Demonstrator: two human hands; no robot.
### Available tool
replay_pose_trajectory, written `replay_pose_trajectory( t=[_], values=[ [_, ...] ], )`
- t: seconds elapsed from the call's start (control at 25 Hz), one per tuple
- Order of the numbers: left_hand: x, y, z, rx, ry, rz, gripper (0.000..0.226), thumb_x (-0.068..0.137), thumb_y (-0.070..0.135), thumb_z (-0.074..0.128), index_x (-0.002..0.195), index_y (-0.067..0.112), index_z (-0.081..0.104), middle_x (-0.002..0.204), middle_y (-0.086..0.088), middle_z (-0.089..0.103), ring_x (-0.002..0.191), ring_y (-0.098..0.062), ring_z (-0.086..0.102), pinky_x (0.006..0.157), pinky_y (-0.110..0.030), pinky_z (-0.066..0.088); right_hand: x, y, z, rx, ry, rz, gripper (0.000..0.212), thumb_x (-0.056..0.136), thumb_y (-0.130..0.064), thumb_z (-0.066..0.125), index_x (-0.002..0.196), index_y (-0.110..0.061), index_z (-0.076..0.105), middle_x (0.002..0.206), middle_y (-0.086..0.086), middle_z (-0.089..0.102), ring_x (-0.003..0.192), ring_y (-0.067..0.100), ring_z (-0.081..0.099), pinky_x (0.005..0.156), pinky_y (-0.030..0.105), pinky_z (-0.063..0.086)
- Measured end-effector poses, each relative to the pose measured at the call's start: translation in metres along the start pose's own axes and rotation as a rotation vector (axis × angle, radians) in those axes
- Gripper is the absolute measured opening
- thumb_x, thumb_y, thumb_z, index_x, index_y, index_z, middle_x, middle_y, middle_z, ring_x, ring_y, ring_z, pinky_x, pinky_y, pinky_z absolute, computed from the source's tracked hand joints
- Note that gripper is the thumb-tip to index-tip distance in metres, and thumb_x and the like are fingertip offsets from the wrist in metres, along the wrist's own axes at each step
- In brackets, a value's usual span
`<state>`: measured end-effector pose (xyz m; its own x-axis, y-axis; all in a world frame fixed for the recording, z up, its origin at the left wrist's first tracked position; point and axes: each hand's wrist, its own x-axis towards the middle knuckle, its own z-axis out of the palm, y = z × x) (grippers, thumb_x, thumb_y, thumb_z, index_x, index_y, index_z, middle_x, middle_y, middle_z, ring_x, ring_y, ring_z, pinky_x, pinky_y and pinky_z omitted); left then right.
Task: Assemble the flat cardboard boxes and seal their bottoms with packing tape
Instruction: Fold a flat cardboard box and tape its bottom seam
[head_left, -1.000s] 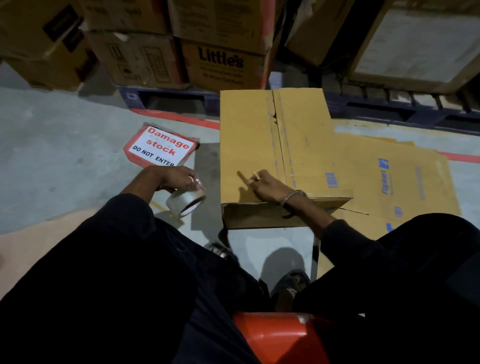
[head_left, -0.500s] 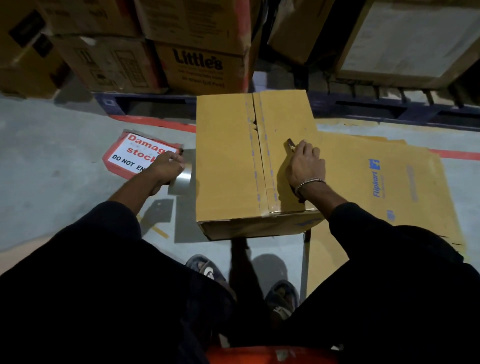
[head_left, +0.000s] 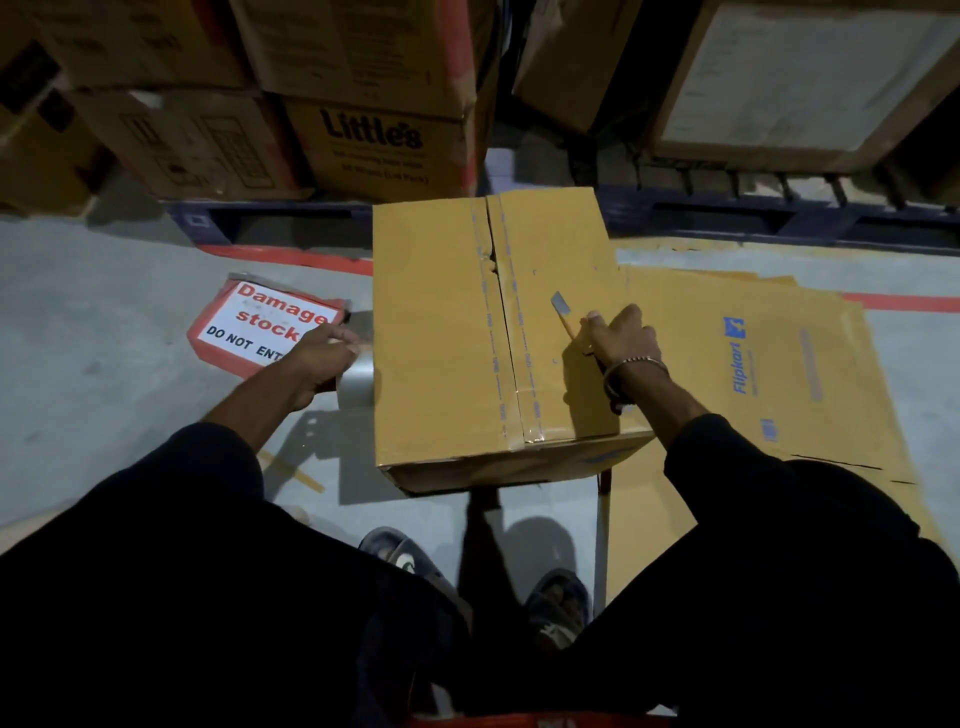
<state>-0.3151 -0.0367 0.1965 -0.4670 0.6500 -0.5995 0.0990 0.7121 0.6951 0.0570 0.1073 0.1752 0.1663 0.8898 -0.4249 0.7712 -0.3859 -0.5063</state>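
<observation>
right hand (head_left: 618, 332) slid out along box (head_left: 441, 338), cutter (head_left: 563, 312) pinched; left hand (head_left: 322, 358) grips tape (head_left: 358, 379) beside box, on floor. next: press seam flat, cut strip clean.

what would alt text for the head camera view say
Seen from above, a person's right hand holds a small blade over a taped cardboard box on the floor, while the left hand grips a tape roll beside the box. Flat cardboard lies to the right.

My box (head_left: 467, 332) stands on the floor (head_left: 104, 291) before me, flat cardboard (head_left: 779, 364) to its right, sign (head_left: 265, 325) left, pallets (head_left: 779, 218) behind.
</observation>
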Motion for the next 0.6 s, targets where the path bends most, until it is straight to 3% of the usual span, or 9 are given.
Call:
replay_pose_trajectory(
  t=[0.12,0.28,0.4,0.6],
  values=[
    [-0.015,-0.006,-0.003,-0.041,-0.023,-0.025,0.019,0.102,0.006,0.058,0.118,0.014,0.064,0.107,-0.015,0.065,0.091,-0.025,0.061,0.081,-0.039,0.053,-0.014,0.010,-0.012,0.008,-0.038,-0.001,0.068,0.100,-0.061,0.046,0.144,-0.009,0.042,0.139,0.025,0.053,0.123,0.046,0.053,0.099,0.050,0.047],
    [-0.042,-0.023,-0.011,-0.015,-0.056,-0.048,0.018,0.102,0.004,0.058,0.116,0.013,0.065,0.098,-0.013,0.062,0.079,-0.020,0.055,0.065,-0.030,0.046,-0.048,0.040,-0.017,-0.003,-0.063,-0.005,0.062,0.100,-0.057,0.050,0.136,-0.007,0.045,0.132,0.024,0.057,0.117,0.043,0.056,0.088,0.044,0.046],
    [-0.057,-0.038,-0.012,-0.021,-0.055,-0.085,0.021,0.100,0.001,0.058,0.114,0.013,0.065,0.103,-0.018,0.066,0.083,-0.024,0.059,0.070,-0.033,0.048,-0.068,0.058,-0.010,0.013,-0.111,0.027,0.064,0.097,-0.058,0.054,0.139,-0.011,0.040,0.134,0.022,0.055,0.116,0.043,0.057,0.093,0.048,0.051],
    [-0.074,-0.039,-0.016,-0.011,-0.040,-0.041,0.022,0.099,0.000,0.058,0.113,0.015,0.066,0.114,-0.018,0.068,0.092,-0.027,0.063,0.080,-0.041,0.055,-0.083,0.058,-0.011,0.054,-0.151,0.063,0.071,0.094,-0.056,0.061,0.144,-0.013,0.034,0.142,0.021,0.048,0.118,0.042,0.056,0.090,0.048,0.052]
  ],
)
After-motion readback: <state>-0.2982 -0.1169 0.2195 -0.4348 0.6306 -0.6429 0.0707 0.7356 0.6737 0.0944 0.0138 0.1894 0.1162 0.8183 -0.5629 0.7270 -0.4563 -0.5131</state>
